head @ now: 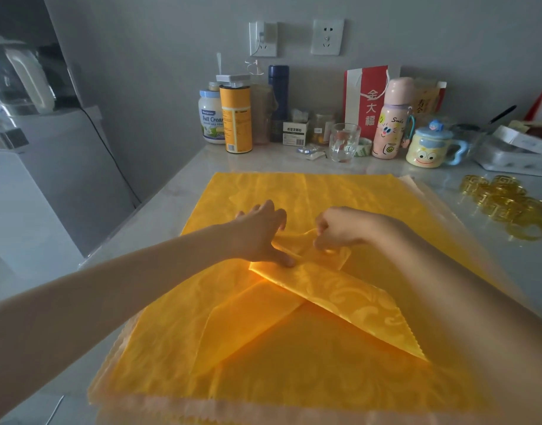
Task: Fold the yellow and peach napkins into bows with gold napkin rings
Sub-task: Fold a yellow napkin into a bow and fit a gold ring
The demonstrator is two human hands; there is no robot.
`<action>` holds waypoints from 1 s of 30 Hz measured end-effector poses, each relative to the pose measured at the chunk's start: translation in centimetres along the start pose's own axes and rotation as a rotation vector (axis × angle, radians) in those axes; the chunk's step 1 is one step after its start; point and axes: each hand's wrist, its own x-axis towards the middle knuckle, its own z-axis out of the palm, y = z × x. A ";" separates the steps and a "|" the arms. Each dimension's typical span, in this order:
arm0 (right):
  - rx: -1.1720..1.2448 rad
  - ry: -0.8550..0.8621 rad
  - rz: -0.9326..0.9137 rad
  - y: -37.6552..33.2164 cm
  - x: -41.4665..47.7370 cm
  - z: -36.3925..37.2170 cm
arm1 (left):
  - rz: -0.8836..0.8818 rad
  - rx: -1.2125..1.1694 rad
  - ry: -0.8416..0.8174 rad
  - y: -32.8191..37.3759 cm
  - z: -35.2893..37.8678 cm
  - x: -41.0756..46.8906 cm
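white jar (pixel 211 118): "Full Cream" | pink bottle (pixel 391 118): "Smile" | red bag (pixel 366 96): "金大福"

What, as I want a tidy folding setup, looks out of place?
Nothing is spilled or damaged. The gold napkin rings lie in a jumbled heap at the right, and the peach napkins stick out unevenly under the flat yellow napkin.

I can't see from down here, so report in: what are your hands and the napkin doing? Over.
Left hand presses the folded napkin down. Right hand pinches its fold. Rings untouched, off to the right. Nothing in the way.
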 end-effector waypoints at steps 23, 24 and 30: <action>0.015 0.322 -0.248 2.1 -8.8 6.2 | 0.156 -0.222 0.338 5.4 4.1 -1.8; 0.018 0.313 -0.253 2.7 -8.7 6.9 | 0.151 -0.213 0.361 5.3 4.6 -2.0; -0.039 0.408 -0.263 3.5 -8.1 9.1 | 0.209 -0.123 0.390 6.7 4.7 -2.6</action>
